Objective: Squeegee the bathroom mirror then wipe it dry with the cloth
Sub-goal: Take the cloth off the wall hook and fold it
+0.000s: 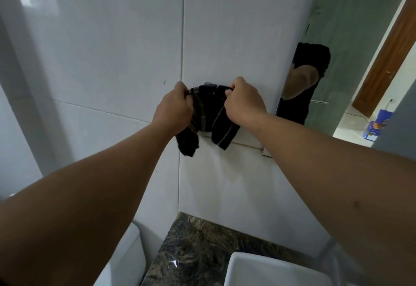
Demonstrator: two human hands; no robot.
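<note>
here, a dark cloth [208, 114] is held up against the white tiled wall [112, 49], just left of the mirror [360, 60]. it is draped over a small hook [208, 83] on the wall, or so it seems, since the hook is mostly hidden. the top edge of the cloth is gripped at both ends. the left hand [173, 107] is clenched on the left end, and the right hand [244, 103] is clenched on the right end. the top edge is stretched sideways between the two fists, so its long line runs left to right. two loose ends are left hanging down, pointed at the stone counter [191, 252] and the white sink [270, 272] below. the mirror is closer to the right hand. no squeegee is seen. it cannot be told if the cloth is being taken off the hook or hung on it. if it is being taken off, it must be lifted up and away from the wall, then carried right to the mirror.
</note>
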